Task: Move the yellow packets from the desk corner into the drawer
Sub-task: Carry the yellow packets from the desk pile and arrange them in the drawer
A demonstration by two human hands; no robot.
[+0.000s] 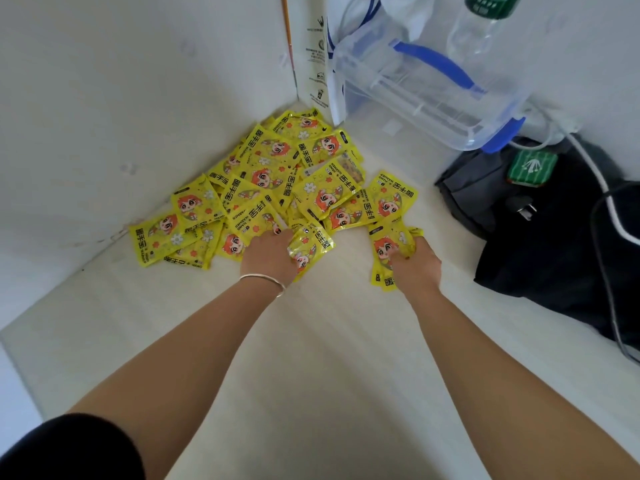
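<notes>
Several yellow packets with a red-haired cartoon face lie heaped in the desk corner where two white walls meet. My left hand, a silver bangle on its wrist, grips one yellow packet at the pile's near edge. My right hand holds a small bunch of yellow packets just right of the pile. No drawer is in view.
A clear plastic box with blue handles stands against the back wall, a clear bottle behind it. A black bag with a white cable and a green tag lies at the right. The pale desk top stretches toward me.
</notes>
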